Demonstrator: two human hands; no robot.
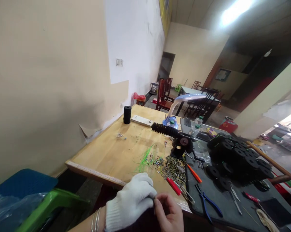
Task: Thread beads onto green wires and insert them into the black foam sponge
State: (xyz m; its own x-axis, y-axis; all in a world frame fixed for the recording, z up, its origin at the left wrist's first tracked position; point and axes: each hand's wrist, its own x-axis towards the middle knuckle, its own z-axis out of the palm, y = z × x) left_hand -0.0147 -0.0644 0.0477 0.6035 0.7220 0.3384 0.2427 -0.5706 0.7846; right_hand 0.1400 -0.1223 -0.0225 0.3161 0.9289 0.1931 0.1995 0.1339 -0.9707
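My left hand (134, 198), in a white knitted glove, is closed at the near edge of the wooden table (104, 148). Against its fingertips, my bare right hand (168, 211) pinches with thumb and forefinger. Whatever they hold between them is too small and dark to make out. Just beyond the hands lie a pile of small yellow-and-black striped pieces (173, 169), multicoloured bits (157, 161) and thin green strands (143, 161). A red-handled tool (174, 186) is close to my right hand.
A black crank device (181, 145) carries a bristly black rod (165, 129). Behind it stands a blue-white lamp (172, 111). On the dark mat are blue-handled pliers (208, 204), an orange tool (194, 173) and stacked black rolls (239, 158). A black cylinder (127, 115) stands by the wall.
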